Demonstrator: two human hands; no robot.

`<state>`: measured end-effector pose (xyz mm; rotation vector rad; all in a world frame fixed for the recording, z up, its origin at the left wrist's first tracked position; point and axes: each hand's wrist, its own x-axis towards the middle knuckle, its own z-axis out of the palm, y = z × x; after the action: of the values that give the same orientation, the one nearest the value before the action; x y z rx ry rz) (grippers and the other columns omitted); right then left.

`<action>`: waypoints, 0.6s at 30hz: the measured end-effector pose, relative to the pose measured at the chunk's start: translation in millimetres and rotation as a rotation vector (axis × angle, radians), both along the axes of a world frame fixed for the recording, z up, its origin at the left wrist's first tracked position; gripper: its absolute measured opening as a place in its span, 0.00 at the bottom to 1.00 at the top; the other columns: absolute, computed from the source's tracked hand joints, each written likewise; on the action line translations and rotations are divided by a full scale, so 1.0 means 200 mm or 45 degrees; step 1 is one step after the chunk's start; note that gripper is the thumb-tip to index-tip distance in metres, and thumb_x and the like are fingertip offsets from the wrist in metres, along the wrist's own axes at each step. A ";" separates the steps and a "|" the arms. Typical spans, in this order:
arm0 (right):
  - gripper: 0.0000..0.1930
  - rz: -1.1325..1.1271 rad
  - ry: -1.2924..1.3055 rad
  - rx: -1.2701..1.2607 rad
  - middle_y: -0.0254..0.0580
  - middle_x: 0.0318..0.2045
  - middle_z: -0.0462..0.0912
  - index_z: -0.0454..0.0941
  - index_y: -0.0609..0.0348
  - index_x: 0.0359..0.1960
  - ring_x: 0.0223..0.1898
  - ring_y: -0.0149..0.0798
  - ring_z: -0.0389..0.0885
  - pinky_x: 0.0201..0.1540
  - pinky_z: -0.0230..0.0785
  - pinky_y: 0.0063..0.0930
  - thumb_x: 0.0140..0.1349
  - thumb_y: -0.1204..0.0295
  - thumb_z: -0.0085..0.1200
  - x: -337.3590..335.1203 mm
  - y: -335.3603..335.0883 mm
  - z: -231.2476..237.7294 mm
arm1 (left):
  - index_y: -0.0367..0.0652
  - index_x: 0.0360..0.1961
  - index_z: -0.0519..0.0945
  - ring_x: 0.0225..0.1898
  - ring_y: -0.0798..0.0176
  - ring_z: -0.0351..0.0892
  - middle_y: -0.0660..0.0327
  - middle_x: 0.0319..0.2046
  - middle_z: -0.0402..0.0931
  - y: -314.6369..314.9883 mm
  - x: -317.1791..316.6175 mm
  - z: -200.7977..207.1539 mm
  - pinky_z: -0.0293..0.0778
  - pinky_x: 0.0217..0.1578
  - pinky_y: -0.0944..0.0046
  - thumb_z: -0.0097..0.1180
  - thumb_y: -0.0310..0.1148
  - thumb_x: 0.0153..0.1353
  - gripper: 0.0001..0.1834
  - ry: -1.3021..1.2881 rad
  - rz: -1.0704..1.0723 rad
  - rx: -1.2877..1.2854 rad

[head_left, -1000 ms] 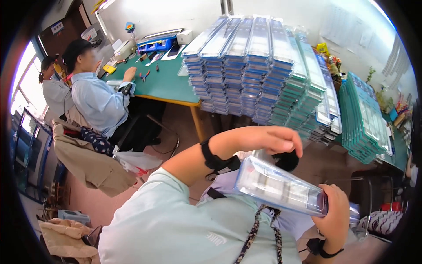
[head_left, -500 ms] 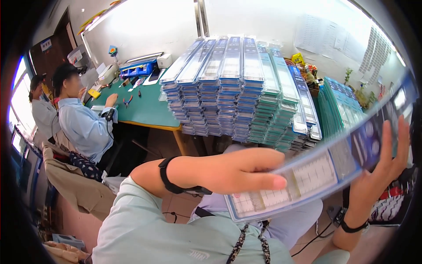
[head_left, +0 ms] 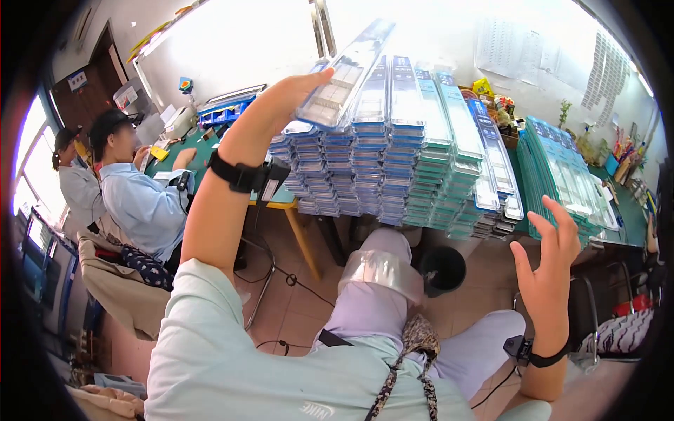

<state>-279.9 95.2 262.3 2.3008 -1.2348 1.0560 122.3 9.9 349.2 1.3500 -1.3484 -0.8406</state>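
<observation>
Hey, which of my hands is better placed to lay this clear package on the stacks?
Probably your left hand: it holds the clear package over the blue-edged stacks. Your right hand is empty, fingers spread, off to the right, away from the package.

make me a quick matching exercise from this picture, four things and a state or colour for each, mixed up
1. left hand
2. right hand
3. bin
4. tabletop

a. green
b. raised, fingers apart, holding nothing
c. black
d. holding a long clear package

Pairs: 1-d, 2-b, 3-c, 4-a
</observation>
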 end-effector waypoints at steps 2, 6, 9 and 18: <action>0.20 0.007 0.006 0.095 0.44 0.55 0.66 0.71 0.56 0.47 0.56 0.49 0.63 0.59 0.48 0.43 0.50 0.71 0.58 -0.01 0.00 -0.03 | 0.33 0.46 0.76 0.34 0.70 0.79 0.56 0.38 0.79 -0.12 0.09 -0.05 0.74 0.32 0.73 0.52 0.46 0.63 0.23 -0.011 0.017 0.055; 0.21 0.062 0.061 0.226 0.43 0.55 0.67 0.71 0.57 0.47 0.56 0.48 0.63 0.59 0.48 0.42 0.49 0.71 0.59 -0.02 -0.02 -0.11 | 0.46 0.37 0.80 0.23 0.76 0.68 0.68 0.27 0.75 -0.24 0.16 -0.10 0.61 0.23 0.77 0.51 0.45 0.63 0.15 -0.093 0.221 0.181; 0.22 0.087 0.097 0.347 0.42 0.55 0.67 0.71 0.56 0.47 0.57 0.47 0.63 0.60 0.47 0.42 0.48 0.72 0.60 -0.03 0.00 -0.14 | 0.49 0.35 0.80 0.22 0.74 0.63 0.70 0.24 0.73 -0.30 0.22 -0.11 0.58 0.24 0.73 0.53 0.49 0.61 0.15 -0.166 0.351 0.198; 0.21 0.127 0.086 0.604 0.41 0.55 0.67 0.72 0.57 0.46 0.56 0.47 0.63 0.60 0.48 0.43 0.48 0.72 0.60 -0.06 0.04 -0.31 | 0.44 0.31 0.75 0.18 0.72 0.50 0.69 0.17 0.55 -0.37 0.14 -0.08 0.49 0.17 0.69 0.43 0.57 0.63 0.25 -0.988 0.319 0.382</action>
<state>-292.5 102.5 200.7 2.7462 -1.4838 0.7666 149.5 -63.9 333.6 2.1687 -1.6081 -0.3499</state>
